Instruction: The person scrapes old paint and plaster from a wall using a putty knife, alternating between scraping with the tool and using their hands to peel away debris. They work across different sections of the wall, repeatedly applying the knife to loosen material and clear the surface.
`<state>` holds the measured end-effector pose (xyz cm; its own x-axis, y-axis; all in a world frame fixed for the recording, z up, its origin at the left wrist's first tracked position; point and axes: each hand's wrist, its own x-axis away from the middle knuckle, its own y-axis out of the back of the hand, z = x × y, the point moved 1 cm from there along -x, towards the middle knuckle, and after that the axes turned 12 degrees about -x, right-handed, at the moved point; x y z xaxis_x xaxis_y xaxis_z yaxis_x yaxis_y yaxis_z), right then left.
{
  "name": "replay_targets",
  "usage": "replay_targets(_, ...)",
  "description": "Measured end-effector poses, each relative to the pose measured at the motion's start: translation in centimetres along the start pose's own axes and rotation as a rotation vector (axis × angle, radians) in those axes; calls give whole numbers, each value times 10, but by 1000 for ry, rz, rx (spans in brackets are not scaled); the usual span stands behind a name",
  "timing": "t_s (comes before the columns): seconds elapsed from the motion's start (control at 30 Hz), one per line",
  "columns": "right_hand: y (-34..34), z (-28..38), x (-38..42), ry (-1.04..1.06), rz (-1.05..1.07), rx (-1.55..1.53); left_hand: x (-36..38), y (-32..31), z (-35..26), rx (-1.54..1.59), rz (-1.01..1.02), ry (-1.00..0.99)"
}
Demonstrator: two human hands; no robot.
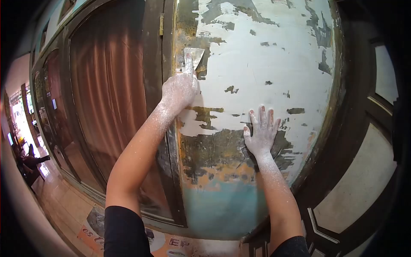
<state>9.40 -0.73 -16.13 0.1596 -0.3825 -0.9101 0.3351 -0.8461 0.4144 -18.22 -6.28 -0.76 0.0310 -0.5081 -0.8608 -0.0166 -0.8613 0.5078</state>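
Observation:
My left hand (pixel 180 89), coated in white dust, is closed around a putty knife (pixel 195 55). Its index finger stretches along the thin metal blade, which lies against the wall near the door frame. Fingers spread, my right hand (pixel 260 133) rests on the wall lower and to the right, holding nothing. White patchy coating (pixel 252 64) covers much of the wall panel, broken by grey and brown bare spots. Below it runs a rough brown-grey band (pixel 214 150), then turquoise paint (pixel 222 205). The putty knife's handle is hidden in my left hand.
A dark wooden door frame (pixel 156 85) with a brass hinge (pixel 161 24) borders the panel on the left, beside a brown curtain (pixel 107 90). To the right stands a dark panelled door (pixel 353 180). A printed banner (pixel 171 243) lies on the floor below.

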Motion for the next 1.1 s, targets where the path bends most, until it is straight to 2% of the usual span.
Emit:
replay_targets(0.17, -2, -2, 0, 9, -8, 6, -27, 17, -8, 37, 22, -10)
replay_targets(0.23, -3, -2, 0, 13, -12, 6, -40, 20, -14, 37, -56, -4)
replay_targets(0.27, -3, -3, 1, 16, -16, 6, -46, 21, -15, 17, -15, 15)
replay_targets(0.4, -1, -1, 0, -9, 12, -4, -53, 24, -16, -84, 29, 9)
replay_targets(0.63, -5, -4, 0, 23, -20, 5, -58, 20, -14, -39, -56, 30)
replay_targets(0.77, -3, -3, 0, 6, -1, 3, -66, 28, -15, -53, -11, 24)
replay_targets(0.9, -4, -4, 1, 17, -16, -11, -91, 33, -17, -28, -91, 34)
replay_targets(0.97, -5, -4, 1, 23, -24, -11, -101, 34, -17, -5, -197, 18)
replay_targets(1.0, -5, -5, 1, 29, -31, -12, -106, 40, -17, -8, -130, 41)
replay_targets(1.1, -4, -5, 1, 28, -24, -21, -116, 48, -21, -32, -124, 81)
